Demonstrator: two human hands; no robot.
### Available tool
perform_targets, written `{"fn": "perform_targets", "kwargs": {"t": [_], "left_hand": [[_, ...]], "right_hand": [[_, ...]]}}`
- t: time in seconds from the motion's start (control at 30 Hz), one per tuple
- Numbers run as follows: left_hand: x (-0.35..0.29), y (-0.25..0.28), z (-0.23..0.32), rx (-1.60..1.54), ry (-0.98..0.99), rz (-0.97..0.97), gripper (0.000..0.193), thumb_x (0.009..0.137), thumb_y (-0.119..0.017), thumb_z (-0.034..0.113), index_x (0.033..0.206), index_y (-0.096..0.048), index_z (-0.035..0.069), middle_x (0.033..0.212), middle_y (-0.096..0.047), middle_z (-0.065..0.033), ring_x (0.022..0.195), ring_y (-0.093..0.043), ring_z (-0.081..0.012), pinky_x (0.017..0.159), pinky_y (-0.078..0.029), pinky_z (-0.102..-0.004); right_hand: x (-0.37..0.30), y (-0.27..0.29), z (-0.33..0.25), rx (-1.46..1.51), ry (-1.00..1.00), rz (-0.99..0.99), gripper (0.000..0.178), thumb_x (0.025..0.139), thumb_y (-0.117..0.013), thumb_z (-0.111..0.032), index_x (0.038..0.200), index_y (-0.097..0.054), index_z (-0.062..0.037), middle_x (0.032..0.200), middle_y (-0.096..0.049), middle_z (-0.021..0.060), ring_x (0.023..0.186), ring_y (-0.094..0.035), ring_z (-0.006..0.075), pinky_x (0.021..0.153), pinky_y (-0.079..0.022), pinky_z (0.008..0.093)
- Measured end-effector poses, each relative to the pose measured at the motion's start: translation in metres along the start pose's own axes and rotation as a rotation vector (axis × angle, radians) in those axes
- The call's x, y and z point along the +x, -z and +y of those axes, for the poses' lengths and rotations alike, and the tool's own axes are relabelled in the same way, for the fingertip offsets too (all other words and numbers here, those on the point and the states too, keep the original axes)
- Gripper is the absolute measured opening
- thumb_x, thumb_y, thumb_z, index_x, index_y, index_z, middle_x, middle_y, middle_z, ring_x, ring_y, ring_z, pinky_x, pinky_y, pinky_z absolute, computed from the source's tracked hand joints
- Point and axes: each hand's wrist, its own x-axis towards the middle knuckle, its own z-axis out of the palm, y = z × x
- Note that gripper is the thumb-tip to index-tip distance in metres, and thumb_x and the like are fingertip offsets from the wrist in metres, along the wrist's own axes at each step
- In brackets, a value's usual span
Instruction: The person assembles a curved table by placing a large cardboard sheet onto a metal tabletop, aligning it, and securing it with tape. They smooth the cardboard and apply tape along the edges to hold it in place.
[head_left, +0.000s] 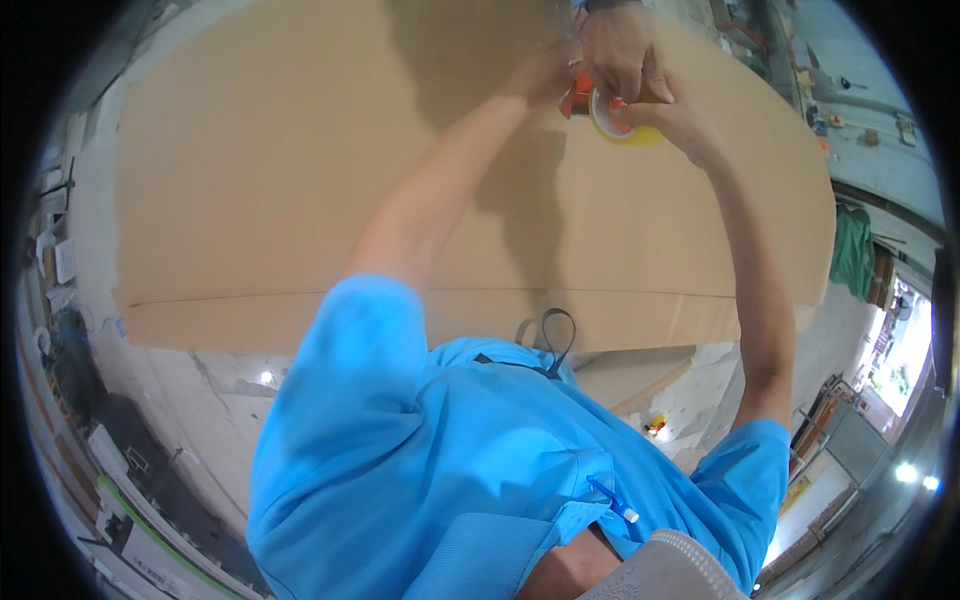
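Observation:
A tape dispenser [577,97] with a red frame and a roll of yellowish tape [648,137] is over the far part of a large brown cardboard sheet [300,180]. My right hand [680,118] is closed around the roll side, its thumb at the roll's core. My left hand [545,74] reaches to the dispenser's left end, at the cardboard's far side; its fingertips are mostly hidden. Another person's hand [618,50] comes in from the top, between my hands, fingers pointing down just above the roll.
Along its near side the cardboard has a crease [300,293]. A small red and yellow object [655,426] lies on the floor by my right elbow. Green cloth [852,248] hangs at the right, near a bright opening [898,345]. Various items line the left wall.

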Motion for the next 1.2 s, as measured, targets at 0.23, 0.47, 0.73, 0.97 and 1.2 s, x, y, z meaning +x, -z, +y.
{"fn": "perform_targets", "kwargs": {"t": [0.23, 0.47, 0.73, 0.97, 1.2], "left_hand": [[0.014, -0.026, -0.04, 0.555, -0.345, -0.34, 0.049, 0.094, -0.061, 0.037, 0.14, -0.056, 0.02, 0.149, -0.05, -0.0079, 0.142, -0.043, -0.0286, 0.118, -0.034, -0.0474], [-0.011, -0.034, -0.035, 0.342, -0.298, -0.24, 0.067, 0.09, -0.069, 0.029, 0.148, -0.041, 0.011, 0.156, -0.038, -0.0109, 0.146, -0.038, -0.0269, 0.121, -0.032, -0.0436], [-0.014, -0.026, -0.018, 0.884, -0.29, -0.339, 0.075, 0.095, -0.062, 0.036, 0.159, -0.028, 0.016, 0.166, -0.028, -0.0053, 0.154, -0.024, -0.0234, 0.126, -0.02, -0.0485], [-0.012, -0.032, -0.031, 0.685, -0.324, -0.232, 0.069, 0.094, -0.061, 0.041, 0.155, -0.036, 0.021, 0.163, -0.033, -0.0057, 0.152, -0.027, -0.0257, 0.127, -0.017, -0.0493], [-0.016, -0.032, -0.026, 0.492, -0.349, -0.046, 0.038, 0.092, -0.061, 0.027, 0.128, -0.062, 0.016, 0.135, -0.061, -0.0037, 0.133, -0.047, -0.0193, 0.115, -0.032, -0.043]], "right_hand": [[0.015, 0.001, 0.001, -0.059, -0.154, -0.072, 0.055, 0.074, -0.081, -0.025, 0.12, -0.064, -0.0001, 0.108, -0.069, 0.0127, 0.102, -0.067, 0.0215, 0.091, -0.051, 0.0347], [0.025, -0.01, 0.014, -0.062, -0.153, -0.049, 0.059, 0.078, -0.076, -0.023, 0.131, -0.063, -0.0011, 0.117, -0.069, 0.0126, 0.104, -0.067, 0.0206, 0.094, -0.052, 0.0329], [0.059, 0.001, 0.018, -0.075, -0.276, -0.149, 0.058, 0.08, -0.069, -0.022, 0.135, -0.063, -0.0043, 0.115, -0.069, 0.0117, 0.103, -0.067, 0.0209, 0.089, -0.054, 0.0319], [0.111, -0.001, 0.016, -0.184, -0.275, -0.292, 0.043, 0.08, -0.066, -0.024, 0.117, -0.07, -0.0027, 0.104, -0.068, 0.0096, 0.094, -0.065, 0.0203, 0.08, -0.053, 0.0328], [0.161, -0.02, -0.008, -0.455, -0.257, -0.558, 0.034, 0.078, -0.063, -0.027, 0.093, -0.07, 0.0025, 0.093, -0.067, 0.0103, 0.088, -0.06, 0.0213, 0.077, -0.049, 0.0341]]}}
